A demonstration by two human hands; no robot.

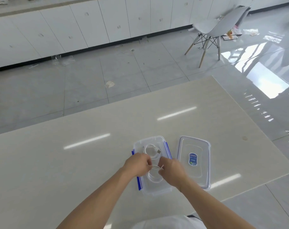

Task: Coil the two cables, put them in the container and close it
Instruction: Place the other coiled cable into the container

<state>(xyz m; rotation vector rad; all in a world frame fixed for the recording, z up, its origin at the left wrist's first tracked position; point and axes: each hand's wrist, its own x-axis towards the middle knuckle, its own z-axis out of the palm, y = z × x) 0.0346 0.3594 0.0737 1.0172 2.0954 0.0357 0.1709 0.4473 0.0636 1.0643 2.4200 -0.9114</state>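
Cable point(154, 176) seemingly between both hands.

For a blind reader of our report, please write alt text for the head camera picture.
Both hands, the left hand and the right hand, hold a coiled white cable over the near half of an open clear container, where another coiled cable already lies in the far half. The lid lies beside it to the right on a pale table.
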